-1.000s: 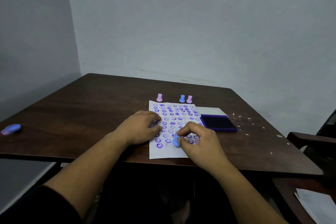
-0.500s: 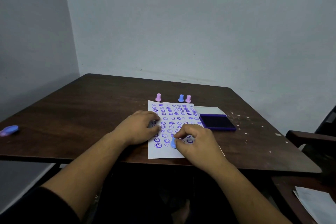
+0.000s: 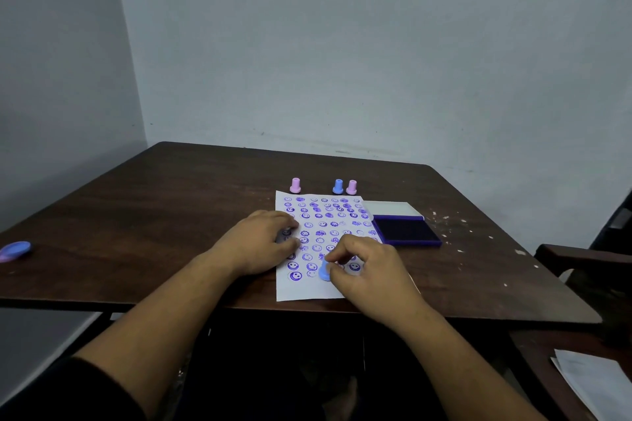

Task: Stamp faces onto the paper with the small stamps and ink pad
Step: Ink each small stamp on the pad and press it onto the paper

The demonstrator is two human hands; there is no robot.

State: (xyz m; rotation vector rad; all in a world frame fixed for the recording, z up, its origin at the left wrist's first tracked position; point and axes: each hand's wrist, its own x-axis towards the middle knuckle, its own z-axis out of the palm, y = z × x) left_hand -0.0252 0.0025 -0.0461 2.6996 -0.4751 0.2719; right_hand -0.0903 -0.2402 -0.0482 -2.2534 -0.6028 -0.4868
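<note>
The right hand (image 3: 367, 270), fingers pinched on the small blue plastic stamp (image 3: 324, 272), has shifted it slightly leftward along the bottom row of the white face-covered paper sheet (image 3: 307, 290), suggesting another imprint, while the left hand (image 3: 260, 241) lies loosely curled on the sheet's left edge.

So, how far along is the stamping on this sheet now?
Mostly done: purple faces fill the paper nearly to its bottom. The right hand presses a blue stamp into the lowest row; the left hand steadies the sheet. Only the near white strip remains.
</note>
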